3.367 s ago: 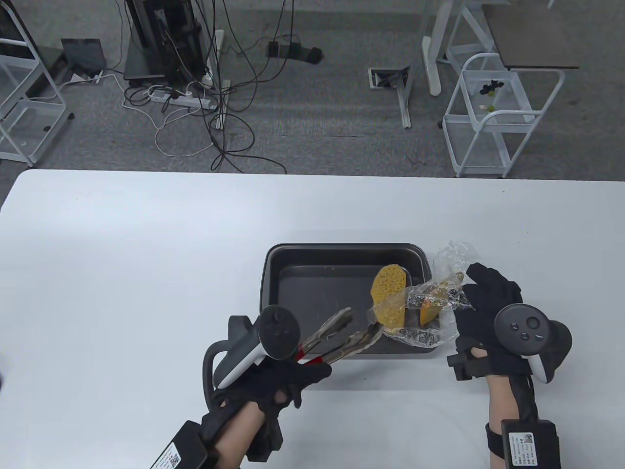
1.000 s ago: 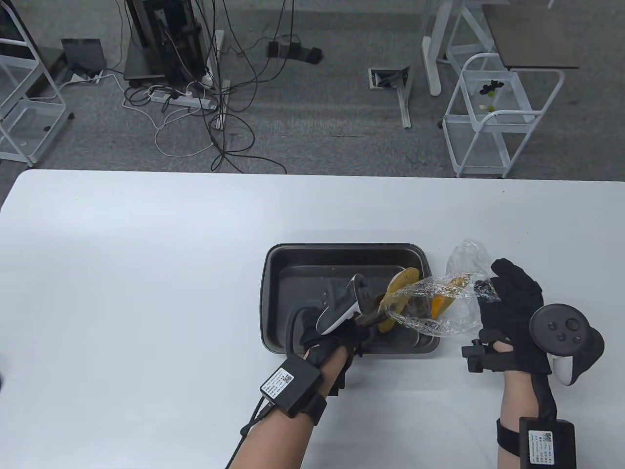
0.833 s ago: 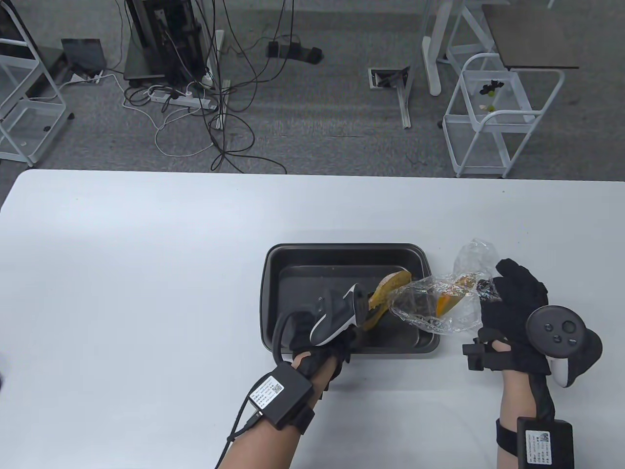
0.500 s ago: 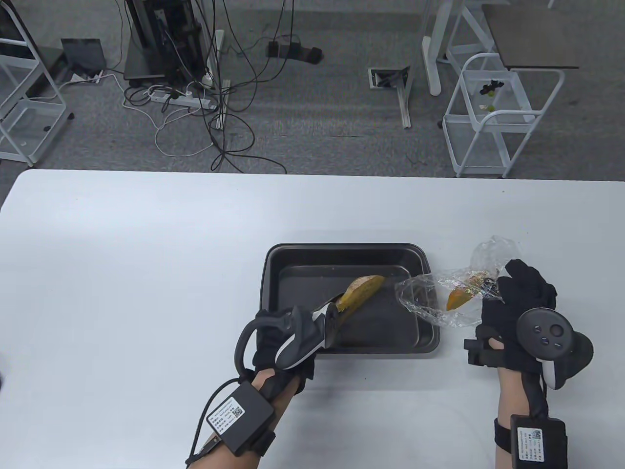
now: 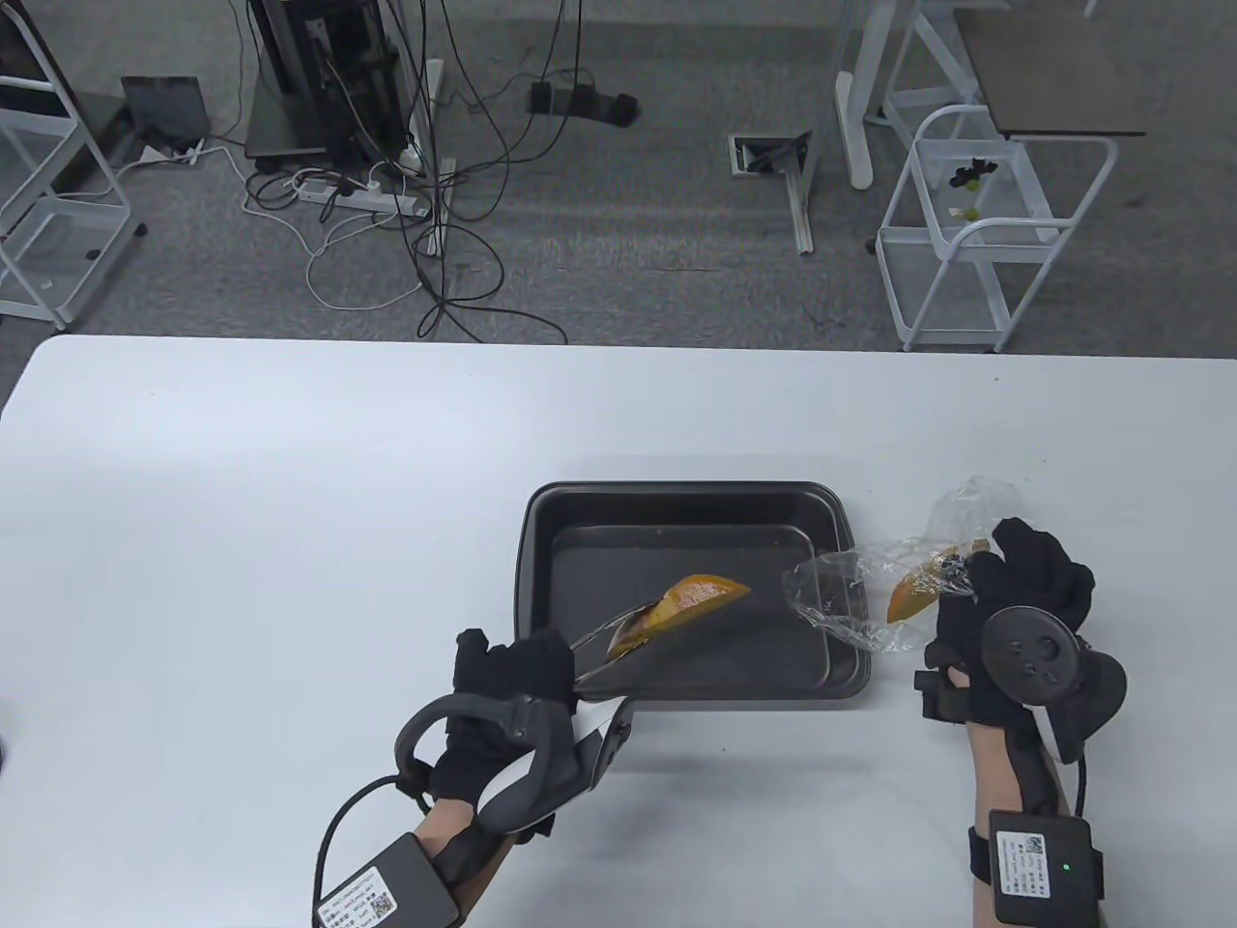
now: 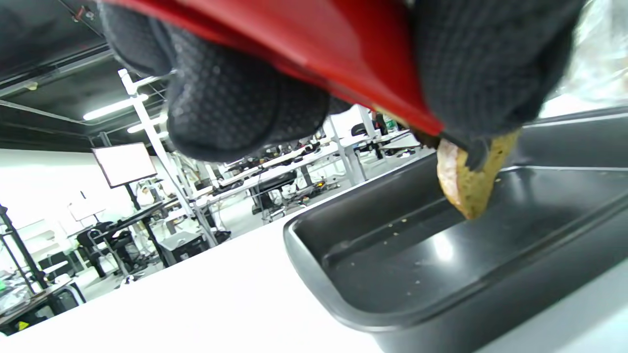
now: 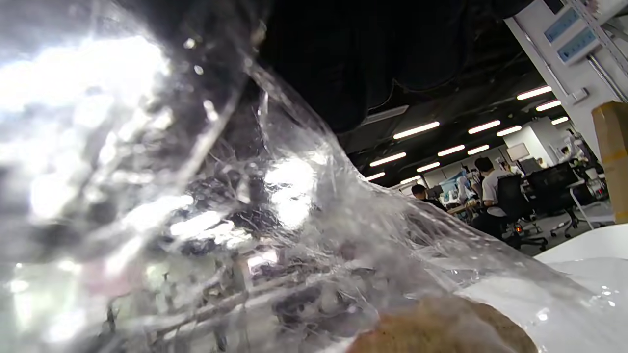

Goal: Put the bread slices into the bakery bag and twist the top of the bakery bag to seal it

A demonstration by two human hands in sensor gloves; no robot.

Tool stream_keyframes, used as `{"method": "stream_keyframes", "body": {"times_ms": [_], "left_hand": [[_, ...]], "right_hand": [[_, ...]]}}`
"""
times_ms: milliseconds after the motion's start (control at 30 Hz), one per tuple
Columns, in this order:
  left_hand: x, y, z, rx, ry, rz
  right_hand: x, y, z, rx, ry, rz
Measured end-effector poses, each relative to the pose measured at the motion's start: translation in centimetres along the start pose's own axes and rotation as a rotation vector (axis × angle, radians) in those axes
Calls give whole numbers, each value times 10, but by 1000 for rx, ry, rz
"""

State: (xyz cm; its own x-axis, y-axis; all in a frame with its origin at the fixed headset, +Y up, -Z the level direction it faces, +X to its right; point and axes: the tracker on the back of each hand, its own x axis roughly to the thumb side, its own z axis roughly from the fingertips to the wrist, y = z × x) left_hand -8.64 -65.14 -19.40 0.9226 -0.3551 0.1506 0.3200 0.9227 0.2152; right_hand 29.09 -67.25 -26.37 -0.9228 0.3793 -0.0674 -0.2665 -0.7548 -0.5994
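Note:
My left hand (image 5: 512, 677) grips red-handled metal tongs (image 5: 604, 643) at the tray's near-left edge. The tongs pinch a yellow-brown bread slice (image 5: 698, 597) and hold it just above the tray floor; the slice (image 6: 470, 182) hangs below the red handle (image 6: 343, 59) in the left wrist view. My right hand (image 5: 1005, 599) holds the clear bakery bag (image 5: 870, 599) at the tray's right edge, its mouth open toward the slice. One slice (image 5: 908, 596) lies inside the bag; its crust (image 7: 441, 328) shows through the plastic (image 7: 245, 220) in the right wrist view.
The black baking tray (image 5: 541, 541) sits in the middle of the white table (image 5: 242, 503). Beyond the far table edge lie floor cables (image 5: 406, 203) and a white wire cart (image 5: 976, 222).
My left hand pulled back toward the near-left with the tongs, drawing the gripped slice away from the bag mouth. My right hand shifted the bag slightly right.

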Motion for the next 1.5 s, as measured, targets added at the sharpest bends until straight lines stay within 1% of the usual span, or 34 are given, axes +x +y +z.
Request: {"method": "stream_keyframes", "body": {"times_ms": [67,133,233,400,600,767,867,1067,1233,1367,1433,1500], "left_hand": [[4,7,2,-19,-2,-1],[9,15,5,2,-27,-19],[15,22,6,-16,-45,-5],[26,34,1,-49,-79,13],[37,47,-21,-176,-115,109],[45,55,-44,-320,-143,191],[49,56,-52,-370,-153,208],[56,55,-65,-409,-145,243],[57,54,-73,-429,-134,335],[59,52,-77,-448,-116,352],[60,51,-78,-443,-113,350],[61,50,-79,-444,-103,357]], "right_hand": [[4,3,3,-14,-23,19],[8,5,5,-18,-39,36],[11,5,7,-31,-54,43],[15,6,10,-41,-79,48],[28,6,15,-55,-141,60],[40,5,19,-61,-204,68],[46,5,22,-58,-235,66],[59,3,26,-49,-313,61],[72,2,31,-1,-395,37],[82,0,34,32,-435,9],[87,0,35,64,-443,-19],[89,0,34,142,-424,-84]]}}
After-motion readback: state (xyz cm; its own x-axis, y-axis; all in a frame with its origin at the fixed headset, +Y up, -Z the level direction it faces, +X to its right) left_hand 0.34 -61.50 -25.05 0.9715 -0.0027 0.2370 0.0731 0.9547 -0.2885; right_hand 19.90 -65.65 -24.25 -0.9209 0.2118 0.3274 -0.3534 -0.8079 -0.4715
